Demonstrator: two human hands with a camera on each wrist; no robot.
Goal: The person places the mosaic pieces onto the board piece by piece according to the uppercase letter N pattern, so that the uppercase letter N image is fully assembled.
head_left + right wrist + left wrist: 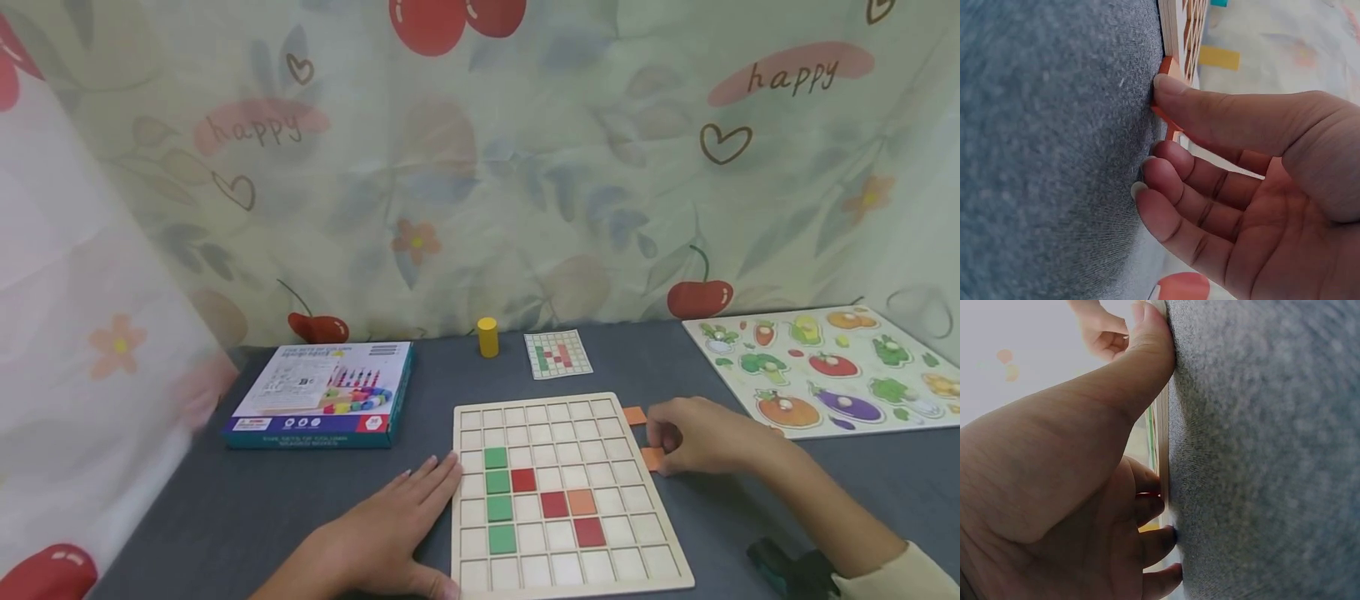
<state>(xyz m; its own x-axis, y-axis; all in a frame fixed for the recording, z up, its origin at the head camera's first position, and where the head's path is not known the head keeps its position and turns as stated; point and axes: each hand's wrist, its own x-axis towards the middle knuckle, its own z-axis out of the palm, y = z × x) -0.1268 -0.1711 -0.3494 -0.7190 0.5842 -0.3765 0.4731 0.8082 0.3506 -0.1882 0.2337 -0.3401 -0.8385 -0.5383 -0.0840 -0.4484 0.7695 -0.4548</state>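
Note:
A wooden grid board (570, 402) lies on the dark cloth, with several green tiles (498, 507) in one column, three red tiles (553, 504) stepping diagonally and one orange tile (581, 502). My left hand (382, 525) rests at the board's left edge, fingers straight, fingertips against the wooden side. At the right edge my right hand (701, 437) pinches a loose orange tile (1167, 67); the thumb shows on it and the index finger is mostly hidden. A second loose orange tile (634, 415) lies just behind, by the same edge.
A small pattern card (558, 354) lies behind the board, beside a yellow cylinder (487, 337). At the back left is a game box (318, 396). A vegetable puzzle board (832, 375) lies at the right. Near my right sleeve sits a dark object (795, 571). Printed cloth hangs behind.

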